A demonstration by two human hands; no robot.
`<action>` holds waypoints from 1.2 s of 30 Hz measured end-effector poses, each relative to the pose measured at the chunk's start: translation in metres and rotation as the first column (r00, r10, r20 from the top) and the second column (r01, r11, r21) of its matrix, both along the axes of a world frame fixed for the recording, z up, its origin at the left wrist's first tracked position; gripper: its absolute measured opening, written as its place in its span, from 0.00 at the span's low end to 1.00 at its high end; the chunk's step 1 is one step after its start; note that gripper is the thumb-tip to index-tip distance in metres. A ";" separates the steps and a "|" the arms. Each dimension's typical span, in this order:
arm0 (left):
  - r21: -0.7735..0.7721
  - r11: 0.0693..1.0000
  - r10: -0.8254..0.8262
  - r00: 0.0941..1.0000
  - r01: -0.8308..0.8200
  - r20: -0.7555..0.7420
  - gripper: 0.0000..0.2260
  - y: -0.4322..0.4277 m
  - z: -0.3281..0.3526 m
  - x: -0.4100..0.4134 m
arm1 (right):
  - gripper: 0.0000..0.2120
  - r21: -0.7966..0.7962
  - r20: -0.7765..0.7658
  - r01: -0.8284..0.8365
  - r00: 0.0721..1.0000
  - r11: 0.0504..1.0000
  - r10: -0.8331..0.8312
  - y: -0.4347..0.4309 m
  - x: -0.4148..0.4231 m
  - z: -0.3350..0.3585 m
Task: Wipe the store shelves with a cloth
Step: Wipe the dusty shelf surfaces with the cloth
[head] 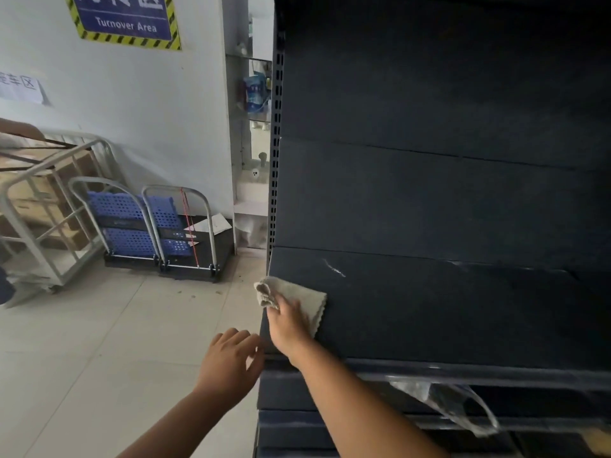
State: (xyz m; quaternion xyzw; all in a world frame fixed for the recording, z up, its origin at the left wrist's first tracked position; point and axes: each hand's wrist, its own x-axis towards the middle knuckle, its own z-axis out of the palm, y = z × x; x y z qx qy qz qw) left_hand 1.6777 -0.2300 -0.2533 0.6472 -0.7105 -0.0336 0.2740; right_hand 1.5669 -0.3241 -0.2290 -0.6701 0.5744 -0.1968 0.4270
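A dark blue metal store shelf fills the right side of the view. On its near left corner lies a beige cloth, partly bunched at the shelf's left edge. My right hand presses flat on the cloth, fingers covering its near left part. My left hand hovers just left of the shelf's front corner, fingers spread and holding nothing. A pale streak marks the shelf surface behind the cloth.
Lower shelves sit below, with a crumpled clear plastic bag on one. Two folded platform carts with blue crates and a metal cage trolley holding cardboard boxes stand against the white wall at left. Pale tiled floor lies between.
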 end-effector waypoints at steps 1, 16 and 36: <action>0.007 1.000 -0.005 1.000 0.005 0.004 0.08 0.002 0.000 0.004 | 0.19 0.058 0.177 0.023 0.984 0.998 -0.033 0.003 0.011 0.006; -0.035 0.989 -0.147 0.989 0.147 -0.017 0.05 -0.007 0.011 -0.009 | 0.10 -0.008 0.556 0.573 0.684 0.819 -0.473 -0.069 -0.141 0.047; -0.046 0.987 -0.159 0.986 0.157 -0.041 0.01 -0.004 -0.007 0.022 | 0.20 -0.194 -0.320 -0.195 0.939 0.961 0.126 -0.124 0.056 -0.009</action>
